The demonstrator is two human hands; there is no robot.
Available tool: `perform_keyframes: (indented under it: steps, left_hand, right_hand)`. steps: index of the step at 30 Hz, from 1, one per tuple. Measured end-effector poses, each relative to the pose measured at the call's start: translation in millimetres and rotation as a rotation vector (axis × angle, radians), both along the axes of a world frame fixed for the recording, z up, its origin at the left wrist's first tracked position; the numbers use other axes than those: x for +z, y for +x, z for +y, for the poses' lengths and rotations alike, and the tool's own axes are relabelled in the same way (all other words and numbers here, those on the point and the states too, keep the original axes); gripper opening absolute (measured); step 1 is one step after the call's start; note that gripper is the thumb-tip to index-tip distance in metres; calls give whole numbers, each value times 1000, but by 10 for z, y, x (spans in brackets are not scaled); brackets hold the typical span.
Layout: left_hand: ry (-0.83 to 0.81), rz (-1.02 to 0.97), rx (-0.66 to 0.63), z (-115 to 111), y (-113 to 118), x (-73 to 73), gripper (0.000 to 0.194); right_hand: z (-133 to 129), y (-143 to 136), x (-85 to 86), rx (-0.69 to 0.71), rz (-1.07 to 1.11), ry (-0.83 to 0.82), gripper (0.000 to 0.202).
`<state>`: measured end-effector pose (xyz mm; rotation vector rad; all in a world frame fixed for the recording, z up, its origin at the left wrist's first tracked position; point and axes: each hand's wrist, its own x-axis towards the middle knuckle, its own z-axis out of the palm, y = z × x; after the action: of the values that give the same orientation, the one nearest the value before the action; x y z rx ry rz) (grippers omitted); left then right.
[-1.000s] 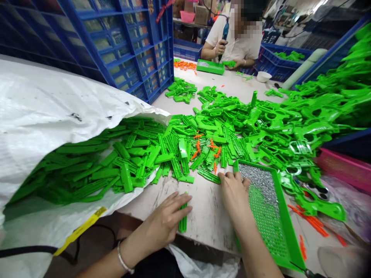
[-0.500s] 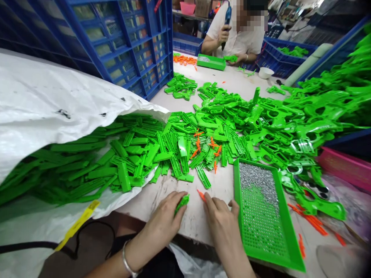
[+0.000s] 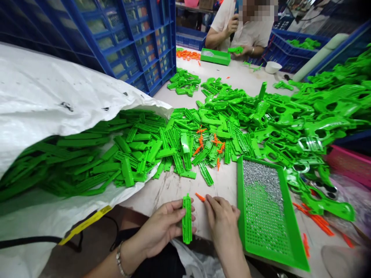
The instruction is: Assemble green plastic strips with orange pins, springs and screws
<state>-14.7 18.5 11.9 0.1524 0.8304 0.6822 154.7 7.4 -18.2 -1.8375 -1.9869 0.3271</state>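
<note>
A long green plastic piece [image 3: 187,220] is upright in my left hand [image 3: 166,224], its ribbed inner side facing up, thumb on its left edge and fingers beneath. Just to the right, my right hand [image 3: 222,216] pinches a small orange part [image 3: 199,197] that points toward the upper left. The two held pieces are apart. Right of my right hand lies a green perforated tray [image 3: 241,216] with small metal pieces [image 3: 262,175] at its far end. Beyond my hands, several orange parts [image 3: 199,144] rest on a heap of green pieces [image 3: 179,152].
A white sack [image 3: 58,92] spills green pieces on the left, beside a blue crate [image 3: 130,38]. Green gun-shaped shells [image 3: 290,119] are heaped at the right. Orange strips [image 3: 317,220] lie right of the tray. Across the table, a person [image 3: 246,34] holds a tool and a green part.
My left hand has turned and opened out, so the green piece now shows its full length. My right hand still pinches the orange part. The view has shifted slightly.
</note>
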Motion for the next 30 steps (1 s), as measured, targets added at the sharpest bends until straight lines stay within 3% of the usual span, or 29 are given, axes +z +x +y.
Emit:
perform_keyframes:
  steps: [4, 9, 11, 15, 17, 25, 30]
  left_hand:
    - [-35, -18, 19, -14, 17, -11, 16]
    - [-77, -36, 48, -40, 26, -30, 18]
    - [-57, -38, 58, -55, 28, -36, 20]
    - [21, -55, 88, -74, 59, -21, 24]
    - [38, -45, 97, -78, 86, -5, 24]
    - [67, -25, 130, -115, 173, -26, 22]
    - [58, -28, 121, -101, 127, -65, 21]
  right_hand:
    - [-58, 28, -9, -9, -122, 102, 28]
    - [-23, 55, 2, 116, -74, 25, 29]
    - [-16, 40, 24, 79, 58, 17, 24]
    - [-79, -84, 170, 3, 523, -124, 19]
    - [-126, -168, 248, -12, 606, -157, 19]
    - [-194, -314, 273, 25, 390, 1, 20]
    - [-194, -225, 398, 139, 338, -177, 26]
